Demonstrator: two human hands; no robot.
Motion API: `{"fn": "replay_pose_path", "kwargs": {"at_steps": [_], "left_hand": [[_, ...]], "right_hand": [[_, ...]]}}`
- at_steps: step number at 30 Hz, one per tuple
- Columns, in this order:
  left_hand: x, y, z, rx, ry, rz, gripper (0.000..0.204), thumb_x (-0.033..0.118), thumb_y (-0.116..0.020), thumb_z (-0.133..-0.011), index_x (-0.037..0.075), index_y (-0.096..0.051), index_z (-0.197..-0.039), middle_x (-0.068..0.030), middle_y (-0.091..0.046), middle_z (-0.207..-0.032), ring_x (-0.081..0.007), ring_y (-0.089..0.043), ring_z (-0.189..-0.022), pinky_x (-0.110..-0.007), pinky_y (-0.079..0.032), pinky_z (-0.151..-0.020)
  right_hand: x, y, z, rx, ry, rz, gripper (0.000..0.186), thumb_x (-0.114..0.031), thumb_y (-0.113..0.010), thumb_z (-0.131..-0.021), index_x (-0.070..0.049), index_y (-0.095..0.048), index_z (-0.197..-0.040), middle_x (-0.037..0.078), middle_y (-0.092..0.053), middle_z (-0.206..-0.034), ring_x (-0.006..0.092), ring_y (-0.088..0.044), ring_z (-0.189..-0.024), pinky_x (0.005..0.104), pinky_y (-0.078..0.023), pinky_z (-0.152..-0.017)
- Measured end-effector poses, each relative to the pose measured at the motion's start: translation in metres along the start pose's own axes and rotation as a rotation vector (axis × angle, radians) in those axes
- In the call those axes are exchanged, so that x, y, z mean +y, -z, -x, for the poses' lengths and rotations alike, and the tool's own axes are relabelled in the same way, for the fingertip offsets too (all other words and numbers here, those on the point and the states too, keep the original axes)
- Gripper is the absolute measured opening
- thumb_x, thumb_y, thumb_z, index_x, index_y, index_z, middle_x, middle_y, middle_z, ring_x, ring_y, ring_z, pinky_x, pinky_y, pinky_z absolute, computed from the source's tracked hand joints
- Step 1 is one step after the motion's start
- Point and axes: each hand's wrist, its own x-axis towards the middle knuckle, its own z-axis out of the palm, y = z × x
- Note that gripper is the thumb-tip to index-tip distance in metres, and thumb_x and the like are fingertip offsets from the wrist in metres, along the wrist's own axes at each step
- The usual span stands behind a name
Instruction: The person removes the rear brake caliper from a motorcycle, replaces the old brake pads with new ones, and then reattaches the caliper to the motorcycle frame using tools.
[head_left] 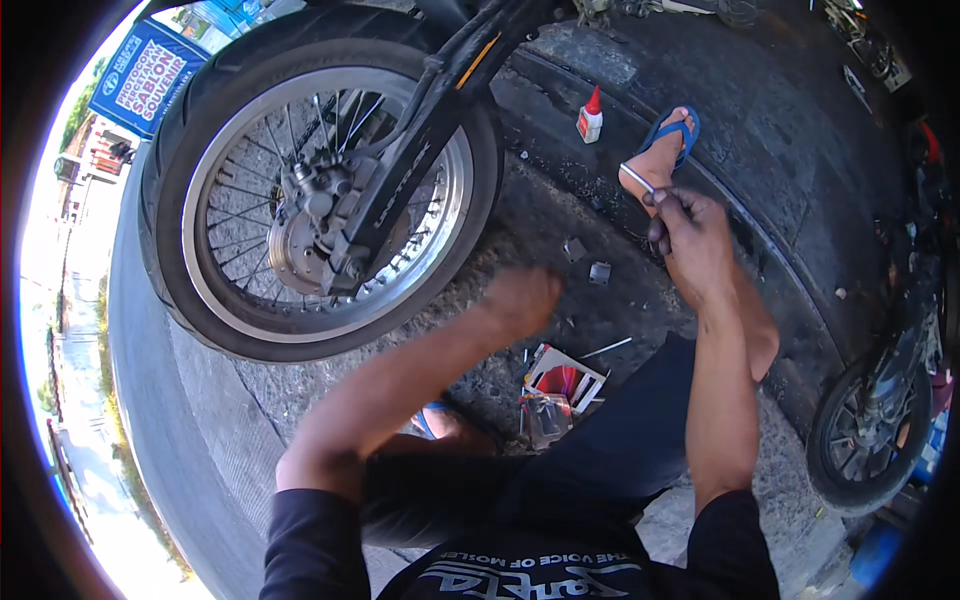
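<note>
My right hand [690, 232] is closed round a thin, shiny metal rod [637, 177], which sticks out toward the upper left above my foot. What kind of tool it is, I cannot make out. My left hand [525, 300] hangs beside the motorcycle's front wheel [455, 215], smeared by motion, its fingers unclear. Right of it, two small metallic pieces, one dark [573, 249] and one shinier [600, 273], lie on the ground. Beyond them stands a small white glue bottle [590, 122] with a red pointed cap.
Between my legs lie an opened card package [565, 375], a clear plastic blister [547, 420] and a thin light stick [607, 347]. The fork and brake caliper [318, 200] rise at left. A blue sandal [686, 130] is on my foot. Another motorcycle wheel [868, 435] stands at right.
</note>
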Motion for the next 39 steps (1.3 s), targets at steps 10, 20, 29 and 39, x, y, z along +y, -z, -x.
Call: {"fn": "replay_pose_path", "kwargs": {"at_steps": [10,20,29,39], "left_hand": [[0.057,-0.219,-0.064,0.106,0.476,0.450,0.030,0.018,-0.048,-0.099,0.007,-0.058,-0.124,-0.0252,-0.062,-0.128,-0.0406,-0.069,-0.108,-0.051,-0.057,-0.093],[0.052,-0.112,-0.091,0.483,0.752,1.559,0.050,0.049,-0.056,-0.103,0.000,-0.066,-0.097,-0.0095,-0.066,-0.080,-0.0257,-0.069,-0.076,-0.041,-0.054,-0.068],[0.056,0.006,-0.050,1.000,0.849,1.909,0.059,0.051,-0.059,-0.102,-0.008,-0.069,-0.101,-0.0113,-0.070,-0.086,-0.0178,-0.063,-0.075,-0.037,-0.051,-0.069],[0.037,0.020,-0.005,1.182,0.802,1.949,0.058,0.049,-0.063,-0.101,-0.008,-0.070,-0.109,-0.0155,-0.073,-0.104,-0.0187,-0.064,-0.092,-0.035,-0.051,-0.084]], "right_hand": [[0.056,0.025,0.000,0.048,-0.064,0.000,0.027,-0.022,-0.062,-0.102,0.003,-0.071,-0.100,0.003,-0.061,-0.062,0.0088,-0.056,-0.055,0.0277,-0.042,-0.053],[0.071,-0.006,0.003,-0.167,0.001,0.112,0.027,-0.022,-0.057,-0.103,0.001,-0.071,-0.103,0.007,-0.067,-0.069,0.0140,-0.063,-0.058,0.0330,-0.046,-0.053],[0.060,-0.069,0.032,-0.173,0.251,0.497,0.028,-0.024,-0.055,-0.101,-0.001,-0.072,-0.102,0.022,-0.068,-0.073,0.0440,-0.068,-0.074,0.0505,-0.051,-0.063],[0.028,-0.110,0.059,-0.155,0.431,0.494,0.023,-0.019,-0.058,-0.099,0.001,-0.070,-0.098,0.026,-0.068,-0.076,0.0472,-0.068,-0.075,0.0529,-0.050,-0.063]]}}
